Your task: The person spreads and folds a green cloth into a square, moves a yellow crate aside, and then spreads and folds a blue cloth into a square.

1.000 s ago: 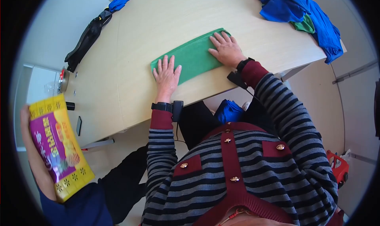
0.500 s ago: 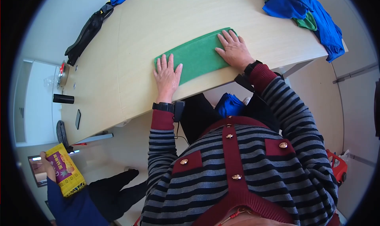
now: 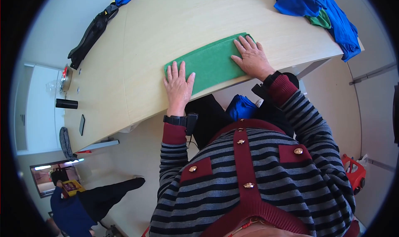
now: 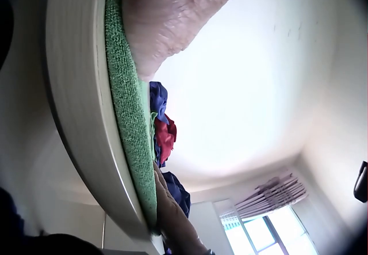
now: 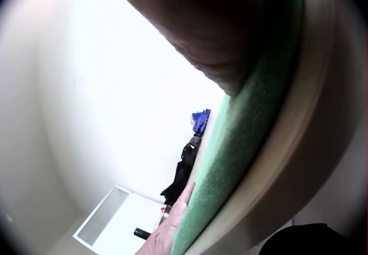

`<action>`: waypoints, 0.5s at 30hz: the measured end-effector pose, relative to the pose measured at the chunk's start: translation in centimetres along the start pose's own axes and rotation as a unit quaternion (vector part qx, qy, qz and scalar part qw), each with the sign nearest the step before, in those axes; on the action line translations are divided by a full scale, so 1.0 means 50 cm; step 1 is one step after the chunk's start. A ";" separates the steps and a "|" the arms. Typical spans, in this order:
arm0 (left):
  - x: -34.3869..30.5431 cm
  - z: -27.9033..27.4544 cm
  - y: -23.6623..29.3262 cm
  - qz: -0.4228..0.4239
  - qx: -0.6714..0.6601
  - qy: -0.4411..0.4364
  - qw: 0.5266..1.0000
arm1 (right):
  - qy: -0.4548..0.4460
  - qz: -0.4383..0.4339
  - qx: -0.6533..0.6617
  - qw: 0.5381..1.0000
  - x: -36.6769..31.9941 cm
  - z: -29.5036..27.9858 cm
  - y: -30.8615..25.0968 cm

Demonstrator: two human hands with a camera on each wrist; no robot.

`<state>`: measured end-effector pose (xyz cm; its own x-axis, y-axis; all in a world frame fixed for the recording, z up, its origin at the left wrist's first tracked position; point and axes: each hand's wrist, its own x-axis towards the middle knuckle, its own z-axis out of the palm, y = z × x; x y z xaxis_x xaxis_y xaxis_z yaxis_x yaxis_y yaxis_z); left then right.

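- The green towel [image 3: 216,66] lies folded on the desk [image 3: 153,33], lengthwise along the front edge and very near to it, in front of the person.
- The left hand [image 3: 178,88] rests on the towel's left end, fingers straight and a little apart; it grips nothing.
- The right hand [image 3: 252,60] rests on the right end, with fingers spread toward the far corner; it also has no hold on anything, only touches from above.
- The step in hand seems to be flattening the folded cloth. For this, I think straight fingers and even, light pressure are suitable; it would be good to smooth outward from the middle, so that wrinkles leave by the ends.
- Too strong a push could make the upper layer slide on the lower one. Pulling toward the body should also be avoided, because the front side has little desk left before it.
- The far right corner looks darker and perhaps not fully flat, so it may deserve one more careful press.
- The towel looks like a long strip, mostly smooth, with a line parallel to its far side. In the left wrist view, its side appears thick and fuzzy, with short loops.
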<state>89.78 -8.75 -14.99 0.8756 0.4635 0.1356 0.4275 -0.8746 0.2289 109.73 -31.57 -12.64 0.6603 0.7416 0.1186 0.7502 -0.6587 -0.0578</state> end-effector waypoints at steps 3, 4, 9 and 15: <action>-0.099 -0.040 -0.085 -0.004 0.023 -0.010 1.000 | -0.022 0.027 -0.020 0.999 -0.056 -0.034 -0.146; -0.119 -0.052 -0.104 0.008 0.026 -0.010 1.000 | -0.035 0.041 -0.030 0.998 -0.067 -0.043 -0.188; -0.154 -0.079 -0.067 0.082 0.055 0.013 0.995 | 0.023 -0.099 0.098 0.990 -0.110 -0.039 -0.337; -0.141 -0.087 -0.052 0.096 0.002 -0.010 0.995 | 0.027 -0.104 0.120 0.987 -0.101 -0.050 -0.327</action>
<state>81.50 -9.11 -12.32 0.9453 0.2857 0.1575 0.2535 -0.9471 0.1966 94.03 -24.84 -9.83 0.4931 0.8454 0.2052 0.8602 -0.4387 -0.2598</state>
